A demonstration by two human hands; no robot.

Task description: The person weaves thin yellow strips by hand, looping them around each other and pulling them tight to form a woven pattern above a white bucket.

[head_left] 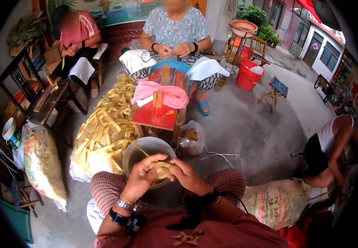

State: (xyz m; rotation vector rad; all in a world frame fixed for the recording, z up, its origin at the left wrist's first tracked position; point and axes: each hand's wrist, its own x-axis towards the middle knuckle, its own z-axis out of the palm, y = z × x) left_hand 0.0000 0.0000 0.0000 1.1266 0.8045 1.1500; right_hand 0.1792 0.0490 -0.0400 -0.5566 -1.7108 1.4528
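Over a white bucket (128,155) between my knees, my left hand (141,175) and my right hand (189,177) are closed round a small coiled bundle of flat yellow strip (162,169). From the bundle a single loose end runs up past my left fingers, over the bucket's far rim. The fingers of both hands curl in and meet at the bundle, partly covering it. More yellow shows beneath my hands inside the bucket, too hidden to tell apart. Left of the bucket a big heap of similar yellow strips (108,120) lies on a sack.
A low red-topped bench (150,117) with a pink towel (162,94) stands just beyond the bucket. Two people sit opposite, handling small things. Full sacks (42,161) stand at left and right (276,202). A plastic bag (193,138) and white cord (220,154) lie near the bench.
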